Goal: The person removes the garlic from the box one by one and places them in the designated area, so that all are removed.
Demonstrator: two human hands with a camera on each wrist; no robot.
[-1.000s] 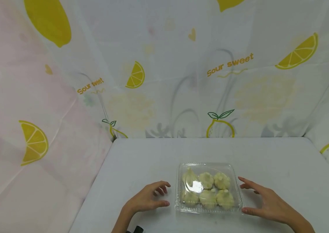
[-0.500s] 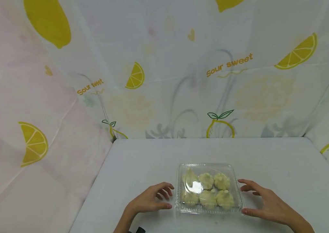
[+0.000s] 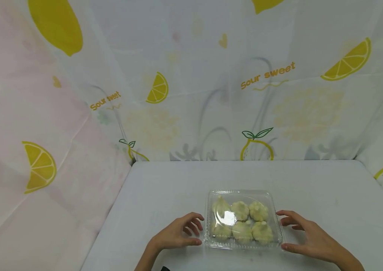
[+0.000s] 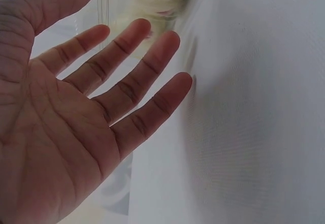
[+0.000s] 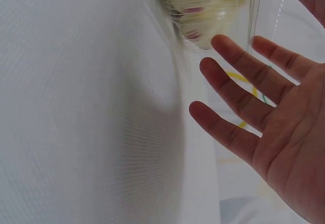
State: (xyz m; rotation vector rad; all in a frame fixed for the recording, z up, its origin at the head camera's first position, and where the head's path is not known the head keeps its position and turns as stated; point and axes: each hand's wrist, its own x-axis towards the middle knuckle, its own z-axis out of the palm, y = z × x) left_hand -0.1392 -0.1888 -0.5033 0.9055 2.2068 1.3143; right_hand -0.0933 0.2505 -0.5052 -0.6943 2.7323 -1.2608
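A clear plastic clamshell box [image 3: 243, 247] lies on the white table with its lid down. Inside it sit several pale garlic bulbs [image 3: 242, 231] in two rows; the wrist views show purple marks low on them. My left hand [image 3: 179, 233] is beside the box's left side, thumb and fingers spread, fingertips close to the rim. On the other side my right hand [image 3: 308, 241] has its thumb and fingertips at the right edge. In the wrist views the fingers of both hands are extended and relaxed, curled round nothing. Whether any fingertip touches the plastic I cannot tell.
The white table [image 3: 164, 180] stretches behind and beside the box. A cloth curtain [image 3: 191, 124] printed with lemons hangs at its back and sides. A small dark object [image 3: 165, 268] shows at the bottom edge near the left wrist.
My left hand has moved right, closer to the box's left edge. The fingers of my right hand have shifted slightly at the right edge. The box has stayed in place.
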